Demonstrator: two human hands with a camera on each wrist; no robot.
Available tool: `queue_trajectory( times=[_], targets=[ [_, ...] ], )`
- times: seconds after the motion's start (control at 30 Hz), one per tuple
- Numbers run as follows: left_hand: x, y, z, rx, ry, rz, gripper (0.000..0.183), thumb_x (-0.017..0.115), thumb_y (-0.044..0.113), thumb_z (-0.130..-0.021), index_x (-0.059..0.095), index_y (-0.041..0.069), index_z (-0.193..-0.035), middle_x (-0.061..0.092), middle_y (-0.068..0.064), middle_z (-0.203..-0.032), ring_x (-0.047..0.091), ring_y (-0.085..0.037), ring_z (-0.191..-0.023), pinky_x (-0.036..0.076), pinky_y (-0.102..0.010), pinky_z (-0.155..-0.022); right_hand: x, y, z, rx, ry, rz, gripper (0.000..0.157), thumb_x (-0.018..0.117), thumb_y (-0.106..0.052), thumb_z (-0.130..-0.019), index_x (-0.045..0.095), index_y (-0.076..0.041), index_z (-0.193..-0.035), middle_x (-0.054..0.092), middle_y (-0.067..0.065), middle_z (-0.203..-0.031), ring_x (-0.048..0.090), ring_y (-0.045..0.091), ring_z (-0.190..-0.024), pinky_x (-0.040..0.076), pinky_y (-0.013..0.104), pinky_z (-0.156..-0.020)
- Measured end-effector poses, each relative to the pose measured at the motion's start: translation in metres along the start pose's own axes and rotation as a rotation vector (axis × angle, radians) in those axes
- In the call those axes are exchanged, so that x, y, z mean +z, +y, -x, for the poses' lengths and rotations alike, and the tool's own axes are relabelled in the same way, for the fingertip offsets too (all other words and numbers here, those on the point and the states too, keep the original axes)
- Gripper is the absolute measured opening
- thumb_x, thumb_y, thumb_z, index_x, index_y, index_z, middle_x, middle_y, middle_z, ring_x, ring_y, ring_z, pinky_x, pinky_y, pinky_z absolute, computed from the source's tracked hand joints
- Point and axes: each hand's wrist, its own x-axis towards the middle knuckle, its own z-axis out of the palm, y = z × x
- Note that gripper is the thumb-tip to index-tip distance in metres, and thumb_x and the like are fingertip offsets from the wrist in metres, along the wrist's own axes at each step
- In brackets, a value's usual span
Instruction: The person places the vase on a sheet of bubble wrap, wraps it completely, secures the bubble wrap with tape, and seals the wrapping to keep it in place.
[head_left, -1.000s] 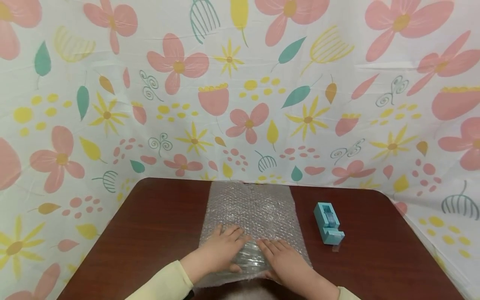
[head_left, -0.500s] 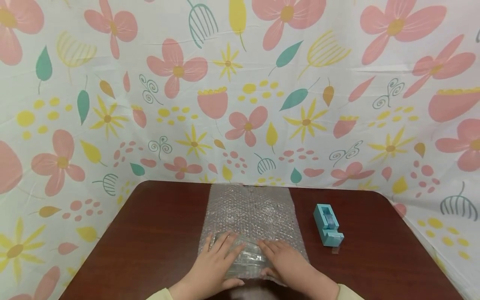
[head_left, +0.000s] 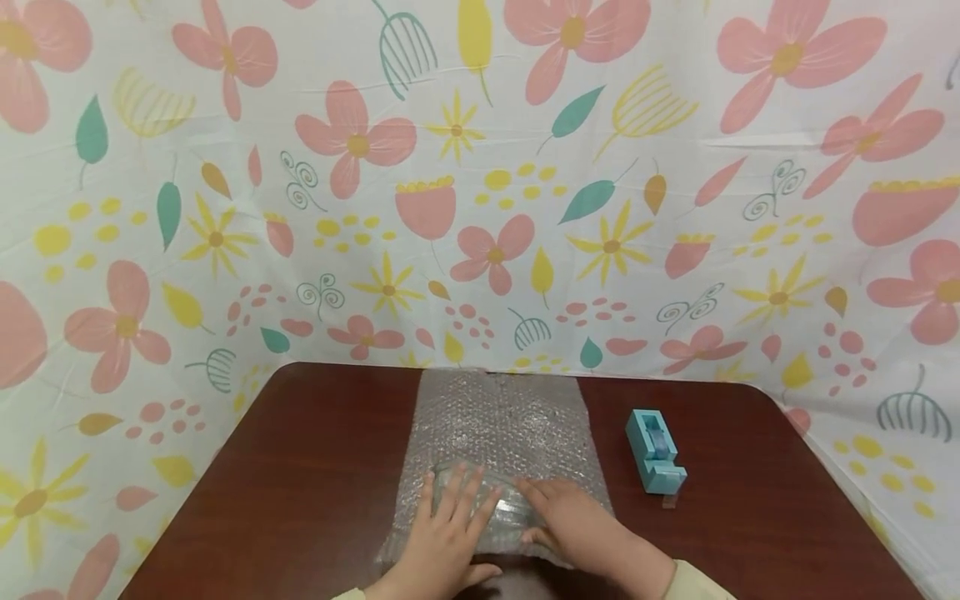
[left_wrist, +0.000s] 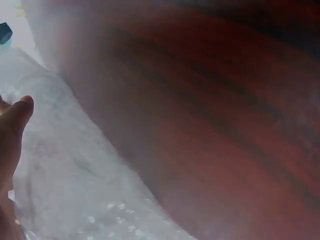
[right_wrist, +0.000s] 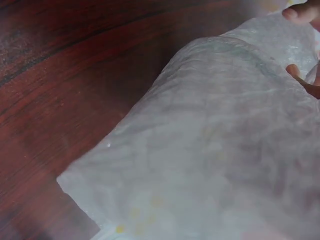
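Observation:
A sheet of bubble wrap [head_left: 502, 421] runs lengthwise down the table's middle. On its near part lies a rounded, see-through bundle [head_left: 510, 502], apparently covered by a layer of the wrap; what is inside does not show clearly. My left hand [head_left: 444, 529] rests on the bundle's left part, fingers straight and spread. My right hand [head_left: 581, 523] presses its right part, fingertips on top and thumb near the front. In the left wrist view my left thumb [left_wrist: 21, 112] lies over the bubble wrap [left_wrist: 75, 155]. The bubble wrap [right_wrist: 200, 135] bulges upward in the right wrist view.
A light blue tape dispenser [head_left: 655, 450] stands on the dark red-brown table [head_left: 322, 467] right of the wrap, with a short end of clear tape [head_left: 670, 502] hanging from its front. A white flowered cloth [head_left: 495, 167] hangs behind and beside the table.
My left hand has shifted back toward me and turned so its fingers point forward, spreading over the bundle. The right hand stays nearly in place. The head view has tilted slightly up.

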Motion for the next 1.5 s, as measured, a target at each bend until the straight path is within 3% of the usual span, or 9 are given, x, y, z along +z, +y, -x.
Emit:
queue_trajectory(
  times=[0.23, 0.43, 1.5],
  targets=[
    [0.014, -0.009, -0.005, 0.049, 0.010, -0.070, 0.087, 0.056, 0.085, -0.078, 0.054, 0.030, -0.145, 0.062, 0.000, -0.145, 0.058, -0.025, -0.135, 0.054, -0.051, -0.103, -0.008, 0.004, -0.007, 0.067, -0.091, -0.111, 0.072, 0.060, -0.051, -0.096, 0.050, -0.001, -0.148, 0.066, 0.017, -0.138, 0.065, 0.037, -0.124, 0.052, 0.056, -0.103],
    [0.017, -0.018, -0.012, 0.099, 0.034, -0.102, 0.084, 0.050, 0.087, -0.078, 0.055, 0.034, -0.144, 0.066, 0.005, -0.136, 0.062, -0.020, -0.127, 0.054, -0.047, -0.103, -0.014, 0.007, -0.010, 0.093, -0.131, -0.169, 0.072, 0.058, -0.052, -0.097, 0.050, -0.003, -0.149, 0.065, 0.017, -0.140, 0.064, 0.038, -0.126, 0.050, 0.058, -0.106],
    [0.002, -0.027, -0.028, 0.190, -0.136, -0.104, 0.072, 0.044, 0.077, -0.092, 0.058, 0.028, -0.142, 0.066, 0.005, -0.135, 0.063, -0.019, -0.123, 0.058, -0.045, -0.097, -0.014, 0.012, -0.017, 0.071, -0.173, -0.257, 0.071, 0.060, -0.051, -0.097, 0.053, -0.001, -0.147, 0.067, 0.016, -0.138, 0.067, 0.035, -0.121, 0.055, 0.054, -0.099]
  ],
)
